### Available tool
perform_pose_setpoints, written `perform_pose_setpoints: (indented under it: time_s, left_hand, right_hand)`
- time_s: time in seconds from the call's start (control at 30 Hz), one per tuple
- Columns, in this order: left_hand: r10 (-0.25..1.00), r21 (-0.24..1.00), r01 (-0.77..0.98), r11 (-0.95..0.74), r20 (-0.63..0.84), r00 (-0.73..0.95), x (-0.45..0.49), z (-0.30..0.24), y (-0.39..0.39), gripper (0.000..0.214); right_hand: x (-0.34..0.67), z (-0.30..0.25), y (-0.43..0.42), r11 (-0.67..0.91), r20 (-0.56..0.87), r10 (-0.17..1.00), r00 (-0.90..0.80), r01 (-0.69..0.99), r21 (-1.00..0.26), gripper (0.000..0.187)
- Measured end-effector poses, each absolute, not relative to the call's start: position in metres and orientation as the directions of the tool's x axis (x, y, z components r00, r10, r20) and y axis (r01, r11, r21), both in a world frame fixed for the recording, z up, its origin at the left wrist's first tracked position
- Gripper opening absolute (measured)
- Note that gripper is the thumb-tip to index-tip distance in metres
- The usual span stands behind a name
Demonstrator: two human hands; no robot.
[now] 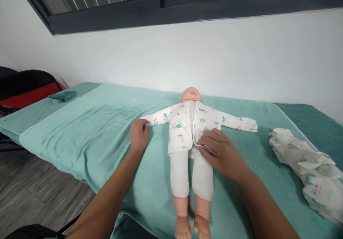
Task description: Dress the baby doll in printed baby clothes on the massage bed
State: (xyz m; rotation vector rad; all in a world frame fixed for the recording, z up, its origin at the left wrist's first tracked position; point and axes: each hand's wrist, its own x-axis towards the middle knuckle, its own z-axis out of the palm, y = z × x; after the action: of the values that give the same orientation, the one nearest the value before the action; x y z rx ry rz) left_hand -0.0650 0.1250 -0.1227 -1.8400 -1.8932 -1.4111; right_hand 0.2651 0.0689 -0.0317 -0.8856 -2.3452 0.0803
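A baby doll (190, 94) lies on its back with its head toward the wall and its bare feet toward me. It wears a white printed jacket (178, 126), parted down the front, and plain white pants (179, 174). My left hand (139, 133) pinches the cuff of the sleeve on the left side. At the jacket's lower front edge on the right side, my right hand (221, 153) has thumb and fingers closed on the hem. The sleeve on the right side lies stretched out flat.
A crumpled white printed garment (308, 171) lies at the right on the green bed cover (107, 124). A small green cloth (63, 96) is near the left end. Beyond it stands a black and red chair (26, 89). A white wall and dark window frame rise behind the bed.
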Motion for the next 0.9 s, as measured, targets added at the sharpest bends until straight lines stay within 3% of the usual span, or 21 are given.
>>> perform_pose_setpoints:
  time_s: [0.17,0.27,0.4,0.47,0.53,0.63,0.7,0.8,0.9]
  left_hand:
    - [0.703,0.501,0.842,-0.199,0.672,-0.233,-0.065,-0.123,0.125,0.027]
    - [0.7,0.495,0.844,-0.204,0.677,-0.228,-0.065,-0.124,0.125,0.026]
    - [0.698,0.483,0.853,-0.199,0.681,-0.223,-0.066,-0.123,0.123,0.026]
    - [0.703,0.472,0.856,-0.213,0.682,-0.201,-0.062,-0.12,0.12,0.026]
    - [0.745,0.497,0.835,-0.237,0.645,-0.172,-0.053,-0.115,0.117,0.025]
    - [0.881,0.67,0.702,-0.244,0.456,-0.129,-0.028,-0.105,0.111,0.029]
    - [0.947,0.809,0.55,-0.209,0.307,-0.093,-0.009,-0.097,0.109,0.034]
    - [0.979,0.939,0.31,-0.151,0.185,-0.084,0.017,-0.089,0.113,0.043]
    - [0.99,0.992,0.098,-0.079,0.09,-0.11,0.033,-0.087,0.121,0.051]
  right_hand:
    - [0.271,-0.029,0.068,0.785,0.515,0.62,-0.592,0.481,-0.391,0.011]
    - [0.272,-0.027,0.065,0.723,0.514,0.686,-0.514,0.405,-0.56,0.015]
    - [0.285,-0.033,0.079,0.415,0.457,0.888,-0.05,0.512,-0.752,0.026]
    - [0.295,-0.041,0.093,0.176,0.35,0.919,0.182,0.605,-0.777,0.029]
    - [0.304,-0.05,0.108,-0.022,0.209,0.942,0.264,0.668,-0.744,0.031]
    - [0.311,-0.058,0.121,-0.103,0.066,0.975,0.212,0.699,-0.708,0.041]
    - [0.31,-0.061,0.122,-0.099,0.004,0.988,0.154,0.651,-0.752,0.049]
    - [0.305,-0.064,0.118,-0.141,-0.128,0.99,0.06,0.424,-0.895,0.05]
    - [0.298,-0.065,0.113,-0.189,-0.203,0.975,-0.088,0.147,-0.971,0.043]
